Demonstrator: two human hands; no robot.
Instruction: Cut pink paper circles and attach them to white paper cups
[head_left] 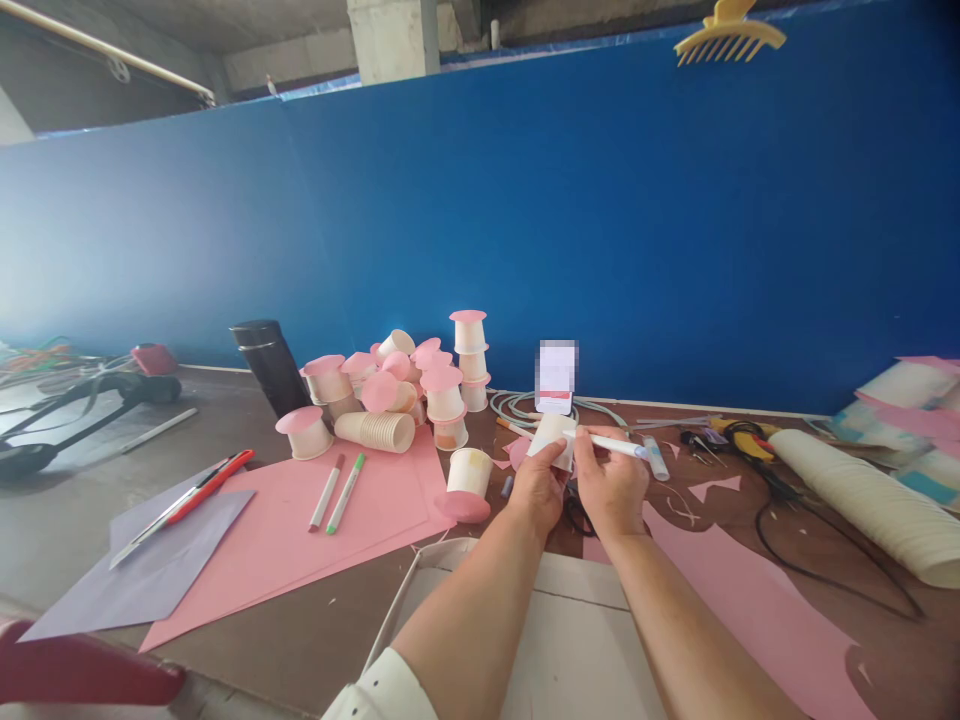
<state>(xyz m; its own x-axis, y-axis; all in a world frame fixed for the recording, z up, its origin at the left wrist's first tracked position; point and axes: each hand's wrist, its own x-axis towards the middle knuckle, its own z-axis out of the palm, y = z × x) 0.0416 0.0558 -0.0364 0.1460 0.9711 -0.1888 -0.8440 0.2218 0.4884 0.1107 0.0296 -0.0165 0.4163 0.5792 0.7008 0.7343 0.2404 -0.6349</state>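
Observation:
My left hand (537,487) is closed around a small white paper cup (553,435), held above the table near its middle. My right hand (611,487) grips a white marker with a blue tip (615,446), its other end touching the side of the cup. Just left of my hands stands a paper cup on a pink paper disc (467,482). Behind it lies a heap of paper cups with pink discs (405,385), some stacked upright, some on their sides.
Pink paper sheets (300,520), a lilac sheet (161,565), two markers (336,493), a red-handled knife (191,497) and a black flask (268,367) lie left. A long cup stack (862,495), black cable (795,540), glue tube (655,458) and phone (557,377) sit right. Blue wall behind.

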